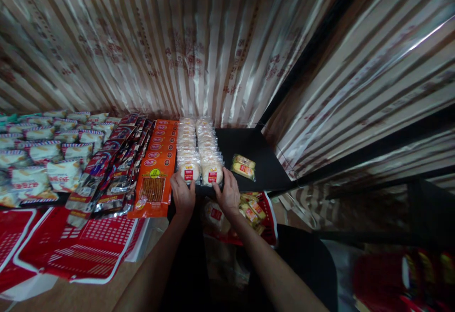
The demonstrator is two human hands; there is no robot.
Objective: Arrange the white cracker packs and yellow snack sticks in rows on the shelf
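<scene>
Two rows of clear-wrapped white rice crackers run back along a black shelf board, each pack with a red label. My left hand (pixel 184 195) is at the near end of the left row, fingers along the outer side of the front-left rice cracker pack (pixel 189 171) and thumb at its front edge. Mirroring it, my right hand (pixel 229 192) grips the front-right rice cracker pack (pixel 212 174) from the right side and front. Yellow crackers in a small clear pack (pixel 244 167) lie by themselves right of the rows.
Orange snack packets (pixel 155 169), dark red packets (pixel 110 169) and white bags (pixel 64 175) fill the shelf leftward. Below stand red baskets (pixel 88 250) and an open red bag (pixel 270 222) holding more packs. Striped sheeting (pixel 199 41) hangs behind; a black post (pixel 302 65) rises right.
</scene>
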